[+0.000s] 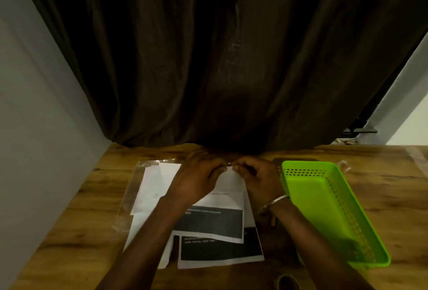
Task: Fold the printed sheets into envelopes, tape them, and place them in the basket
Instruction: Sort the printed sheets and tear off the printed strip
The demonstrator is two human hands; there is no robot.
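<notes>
A printed sheet (217, 222) with a dark block and white text lies on the wooden table in front of me, its far part folded over to show white. My left hand (196, 178) and my right hand (257, 178) meet at its far edge, both pinching the white folded tip between fingertips. More printed sheets (220, 252) lie underneath, and a white folded one (157, 185) sits to the left. The green plastic basket (328, 206) stands to the right of my right wrist, with nothing visible inside.
A clear plastic sleeve (129, 192) lies under the paper stack at the left. A dark curtain (220, 58) hangs at the table's far edge, and a grey wall (41, 127) borders the left. A cardboard roll (286, 281) peeks in at the bottom edge.
</notes>
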